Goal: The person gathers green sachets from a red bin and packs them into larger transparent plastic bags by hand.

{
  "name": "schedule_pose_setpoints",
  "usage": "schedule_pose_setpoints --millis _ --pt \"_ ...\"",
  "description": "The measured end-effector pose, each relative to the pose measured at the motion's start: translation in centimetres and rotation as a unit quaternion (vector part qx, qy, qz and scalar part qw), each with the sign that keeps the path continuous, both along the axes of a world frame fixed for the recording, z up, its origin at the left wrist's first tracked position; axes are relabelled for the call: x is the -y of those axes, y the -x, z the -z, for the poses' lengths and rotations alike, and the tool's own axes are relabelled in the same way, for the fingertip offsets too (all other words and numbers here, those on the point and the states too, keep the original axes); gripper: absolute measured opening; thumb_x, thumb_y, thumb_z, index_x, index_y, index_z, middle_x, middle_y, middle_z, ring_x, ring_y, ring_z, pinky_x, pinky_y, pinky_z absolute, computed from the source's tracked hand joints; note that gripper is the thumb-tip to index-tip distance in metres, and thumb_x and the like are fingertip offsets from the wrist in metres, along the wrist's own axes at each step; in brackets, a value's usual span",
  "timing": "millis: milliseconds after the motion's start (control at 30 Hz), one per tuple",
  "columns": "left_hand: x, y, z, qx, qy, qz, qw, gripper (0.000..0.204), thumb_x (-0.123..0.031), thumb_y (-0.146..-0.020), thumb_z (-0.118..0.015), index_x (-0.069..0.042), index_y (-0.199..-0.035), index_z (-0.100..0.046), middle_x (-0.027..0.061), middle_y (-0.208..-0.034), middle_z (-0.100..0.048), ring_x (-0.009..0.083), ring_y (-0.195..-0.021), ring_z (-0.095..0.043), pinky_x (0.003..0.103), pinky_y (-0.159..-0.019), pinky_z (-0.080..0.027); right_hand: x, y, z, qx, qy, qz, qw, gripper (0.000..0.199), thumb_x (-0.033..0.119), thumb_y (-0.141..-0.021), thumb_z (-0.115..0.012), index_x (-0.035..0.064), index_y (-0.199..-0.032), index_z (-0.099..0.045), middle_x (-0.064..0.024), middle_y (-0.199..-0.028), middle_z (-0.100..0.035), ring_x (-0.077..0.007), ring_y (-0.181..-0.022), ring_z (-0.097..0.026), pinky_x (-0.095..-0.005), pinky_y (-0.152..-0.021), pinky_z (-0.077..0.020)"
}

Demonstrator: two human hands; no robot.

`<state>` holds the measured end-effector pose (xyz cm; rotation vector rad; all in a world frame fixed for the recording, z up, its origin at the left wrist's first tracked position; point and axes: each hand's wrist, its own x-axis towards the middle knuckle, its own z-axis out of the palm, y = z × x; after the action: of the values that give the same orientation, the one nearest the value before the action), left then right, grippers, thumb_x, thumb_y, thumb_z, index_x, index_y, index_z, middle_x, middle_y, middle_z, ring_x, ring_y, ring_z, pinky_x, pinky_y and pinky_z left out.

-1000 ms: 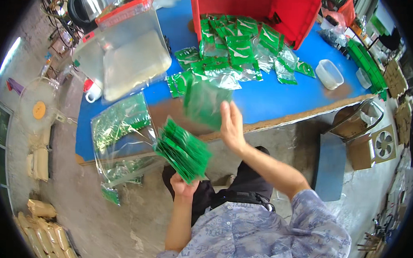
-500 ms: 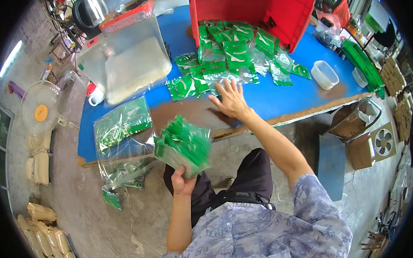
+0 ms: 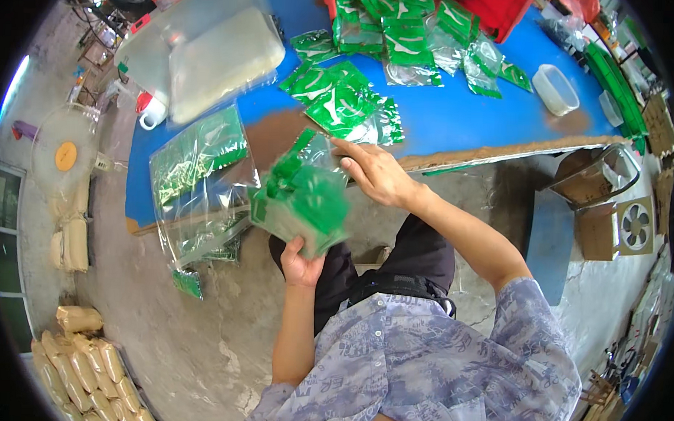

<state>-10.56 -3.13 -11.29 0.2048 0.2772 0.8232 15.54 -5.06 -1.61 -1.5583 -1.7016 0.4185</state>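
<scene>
A thick stack of green-and-clear plastic packets (image 3: 307,209), blurred by motion, is gripped at its lower end by my left hand (image 3: 302,265) above my lap. My right hand (image 3: 383,175) is at the stack's upper right, its fingers pinched on the edge of a single packet (image 3: 315,146). That packet overlaps the top of the stack. Just beyond my right hand, several loose green packets (image 3: 341,99) lie spread on the blue table (image 3: 459,126). Behind them, more packets (image 3: 408,42) spill from a tipped red bin (image 3: 500,12).
A large clear bag (image 3: 201,161) of green packets hangs over the table's near-left edge. Beyond it lie a pile of clear plastic sheets (image 3: 223,62) and a white cup (image 3: 153,113). A clear plastic tub (image 3: 555,90) and a green crate (image 3: 616,94) stand at the right.
My right hand has come off the table pile, back toward the stack, with a packet at its fingertips. The view has tilted down; the near loose packets have shifted.
</scene>
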Motion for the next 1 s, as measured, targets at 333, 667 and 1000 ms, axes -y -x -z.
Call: schedule_pose_setpoints --millis 333,667,1000 --pt "0.1 2.4 -0.2 0.002 -0.018 -0.018 1.0 0.063 -0.013 -0.084 -0.068 -0.008 -0.143 -0.047 0.0093 -0.145 -0.052 0.0343 -0.135 -0.046 0.06 -0.115 -0.03 0.6 2.1 1.2 0.177 -0.176 0.04 0.967 0.032 0.012 -0.095 -0.058 0.0016 -0.125 -0.057 -0.0193 -0.104 -0.068 -0.0375 -0.104 -0.063 -0.0472 -0.092 -0.0469" --pt "-0.1 0.1 -0.9 -0.08 -0.014 0.002 0.997 0.062 -0.002 -0.083 -0.066 -0.006 -0.142 -0.046 0.01 -0.139 -0.055 0.0295 -0.132 -0.05 0.049 -0.115 -0.037 -10.3 -0.2 -0.2 0.204 -0.029 0.31 0.928 0.068 0.046 -0.087 -0.069 0.01 -0.14 -0.048 -0.0251 -0.127 -0.05 -0.0412 -0.115 -0.051 -0.0521 -0.092 -0.0449" --pt "0.0 0.0 0.0 -0.059 0.026 0.004 0.998 0.067 -0.001 -0.079 -0.071 -0.007 -0.142 -0.048 0.0109 -0.141 -0.055 0.031 -0.135 -0.048 0.05 -0.117 -0.034 -15.0 -4.0 2.2 0.445 0.118 0.206 0.863 0.04 0.032 -0.098 -0.051 0.0057 -0.127 -0.056 -0.0382 -0.129 -0.055 -0.0529 -0.112 -0.061 -0.0564 -0.083 -0.0553"
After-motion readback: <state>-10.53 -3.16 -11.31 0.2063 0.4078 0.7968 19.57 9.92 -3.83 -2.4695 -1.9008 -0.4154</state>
